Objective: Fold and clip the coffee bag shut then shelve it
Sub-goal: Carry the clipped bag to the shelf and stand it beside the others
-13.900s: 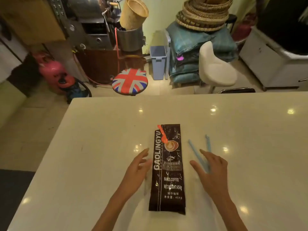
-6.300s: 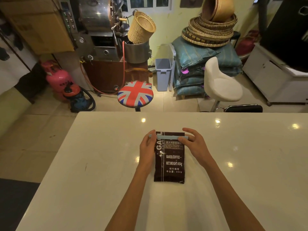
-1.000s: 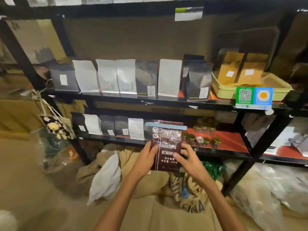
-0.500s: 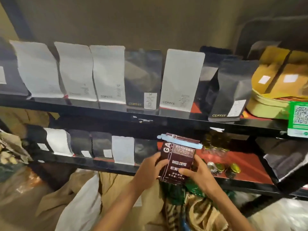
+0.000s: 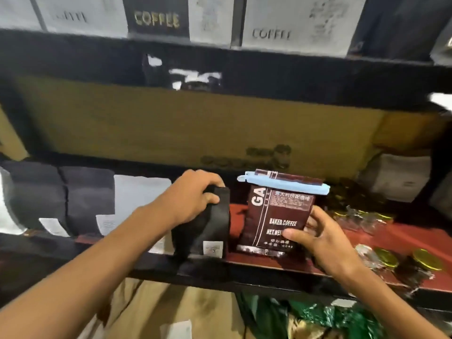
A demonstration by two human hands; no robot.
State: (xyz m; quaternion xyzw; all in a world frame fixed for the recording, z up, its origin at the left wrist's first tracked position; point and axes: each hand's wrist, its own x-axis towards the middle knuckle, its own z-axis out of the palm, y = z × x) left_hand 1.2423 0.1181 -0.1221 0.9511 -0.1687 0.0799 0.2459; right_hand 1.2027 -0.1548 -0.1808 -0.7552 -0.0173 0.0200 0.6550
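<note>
A: The right hand grips the coffee bag upright on the red shelf. The left hand closes on the black pouch beside it.

B: The glossy foil may slip and tip the bag if released early. The blue plastic clip across the fold looks rigid.

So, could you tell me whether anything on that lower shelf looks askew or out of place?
The brown coffee bag leans slightly, steadied by the right hand, its blue clip slanting. The left hand grips the top of the black bag beside it. Nothing looks spilled or damaged.
</note>
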